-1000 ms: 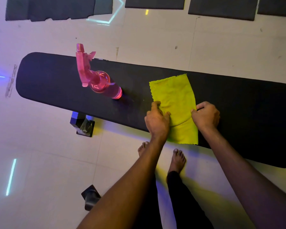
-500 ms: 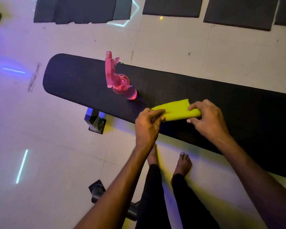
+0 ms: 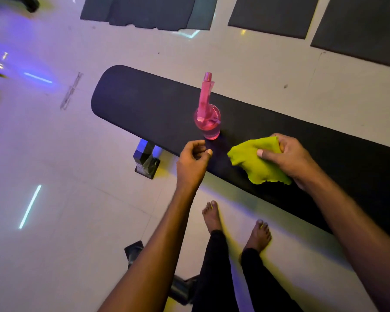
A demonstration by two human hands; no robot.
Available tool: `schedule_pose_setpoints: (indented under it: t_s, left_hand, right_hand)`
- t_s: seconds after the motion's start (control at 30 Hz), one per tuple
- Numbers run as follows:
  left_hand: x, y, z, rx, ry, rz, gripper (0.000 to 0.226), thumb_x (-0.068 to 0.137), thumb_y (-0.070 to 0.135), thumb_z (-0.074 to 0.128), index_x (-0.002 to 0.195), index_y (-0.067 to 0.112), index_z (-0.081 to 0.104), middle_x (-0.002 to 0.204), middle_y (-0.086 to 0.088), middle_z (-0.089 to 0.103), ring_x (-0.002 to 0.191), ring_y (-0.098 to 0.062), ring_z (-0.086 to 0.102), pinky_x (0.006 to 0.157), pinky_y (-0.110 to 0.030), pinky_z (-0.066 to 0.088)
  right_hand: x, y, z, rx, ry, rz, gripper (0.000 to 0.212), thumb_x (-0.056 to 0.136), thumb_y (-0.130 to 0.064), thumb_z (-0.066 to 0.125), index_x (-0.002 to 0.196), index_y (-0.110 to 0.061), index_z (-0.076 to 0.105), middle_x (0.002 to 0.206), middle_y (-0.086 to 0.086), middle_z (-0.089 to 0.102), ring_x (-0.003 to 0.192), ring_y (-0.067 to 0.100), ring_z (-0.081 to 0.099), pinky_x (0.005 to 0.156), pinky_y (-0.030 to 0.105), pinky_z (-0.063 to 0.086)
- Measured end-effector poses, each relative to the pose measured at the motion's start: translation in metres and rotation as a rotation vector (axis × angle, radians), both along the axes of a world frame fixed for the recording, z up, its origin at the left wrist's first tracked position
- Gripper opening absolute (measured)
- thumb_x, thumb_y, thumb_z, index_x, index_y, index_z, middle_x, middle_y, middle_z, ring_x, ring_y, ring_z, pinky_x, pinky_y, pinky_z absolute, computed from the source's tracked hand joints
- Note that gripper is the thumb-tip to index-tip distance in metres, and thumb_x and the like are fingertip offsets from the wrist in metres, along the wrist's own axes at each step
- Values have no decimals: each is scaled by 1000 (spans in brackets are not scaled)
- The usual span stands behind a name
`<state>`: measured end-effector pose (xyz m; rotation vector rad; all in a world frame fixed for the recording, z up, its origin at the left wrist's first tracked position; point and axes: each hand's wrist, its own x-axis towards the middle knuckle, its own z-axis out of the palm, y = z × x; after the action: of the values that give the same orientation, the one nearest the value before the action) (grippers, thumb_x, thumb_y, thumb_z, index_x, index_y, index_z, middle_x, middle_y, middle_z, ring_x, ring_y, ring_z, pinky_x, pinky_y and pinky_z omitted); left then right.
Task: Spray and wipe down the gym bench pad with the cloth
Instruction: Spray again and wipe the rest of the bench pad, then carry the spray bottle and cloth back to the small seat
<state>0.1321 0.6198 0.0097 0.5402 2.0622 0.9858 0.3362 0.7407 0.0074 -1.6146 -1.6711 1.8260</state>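
Note:
A long black bench pad (image 3: 149,109) runs from the upper left to the right edge. A pink spray bottle (image 3: 207,118) stands upright on it near the front edge. My right hand (image 3: 288,157) grips a crumpled yellow-green cloth (image 3: 254,163) just above the pad, to the right of the bottle. My left hand (image 3: 193,164) hovers at the pad's front edge just below the bottle, fingers loosely curled and holding nothing.
A bench leg with a foot plate (image 3: 147,161) stands under the pad on the pale tiled floor. Dark floor mats (image 3: 270,14) lie along the far side. My bare feet (image 3: 234,224) stand close to the bench. Another dark bench foot (image 3: 135,251) is near my left forearm.
The cloth went from flat to folded to bunched in my right hand. My left hand let go of it and moved left toward the bottle. The camera view shifted left.

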Motion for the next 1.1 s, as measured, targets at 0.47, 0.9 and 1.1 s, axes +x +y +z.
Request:
schedule_pose_setpoints:
  t_s: [0.47, 0.9, 1.1]
  left_hand:
    - [-56, 83, 11, 339, 256, -434, 94, 83, 32, 86, 158, 13, 32, 151, -7, 51, 133, -13, 53, 105, -23, 45]
    - [-33, 78, 66, 373, 154, -439, 63, 92, 23, 61, 152, 11, 43, 96, -6, 73, 85, -26, 72, 85, -47, 60]
    - [-3, 65, 160, 417, 66, -583, 60, 97, 12, 64, 153, 20, 42, 94, -4, 73, 80, -23, 73, 83, -34, 62]
  right_hand:
    - [-40, 10, -1, -19, -201, -158, 27, 90, -13, 81, 116, -12, 77, 109, 14, 79, 99, 32, 75, 97, 47, 60]
    - [-19, 1, 64, 33, -176, -351, 30, 92, -12, 79, 121, -5, 75, 113, 17, 78, 105, 37, 75, 99, 50, 59]
    - [19, -14, 159, 101, -136, -498, 29, 94, -8, 76, 123, -2, 73, 117, 21, 77, 109, 38, 73, 102, 55, 57]
